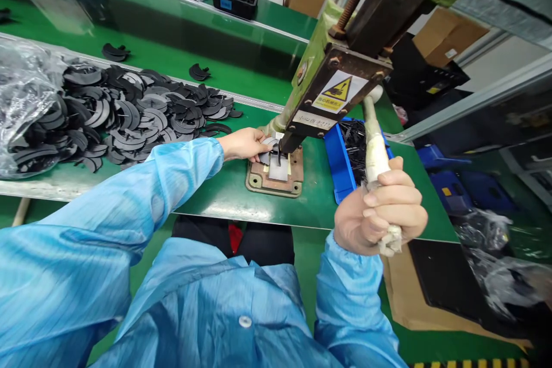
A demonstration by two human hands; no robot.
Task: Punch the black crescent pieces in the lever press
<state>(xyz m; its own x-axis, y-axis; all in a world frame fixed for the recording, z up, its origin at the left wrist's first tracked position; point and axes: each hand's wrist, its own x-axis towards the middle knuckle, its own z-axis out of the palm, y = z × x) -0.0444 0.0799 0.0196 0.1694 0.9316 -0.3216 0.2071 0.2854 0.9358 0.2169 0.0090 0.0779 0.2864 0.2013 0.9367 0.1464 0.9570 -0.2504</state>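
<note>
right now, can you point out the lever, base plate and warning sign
lever (pixel 374 146), head view, pale shaft
base plate (pixel 264 182), head view, bare front left
warning sign (pixel 338 90), head view, yellow triangle

Bright light, pale glare on benchtop

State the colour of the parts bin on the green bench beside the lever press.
The parts bin beside the lever press is blue, clearest in the head view.

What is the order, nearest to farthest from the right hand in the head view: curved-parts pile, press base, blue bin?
1. Blue bin: just beyond the right hand.
2. Press base: left of the bin.
3. Curved-parts pile: far left.
</note>
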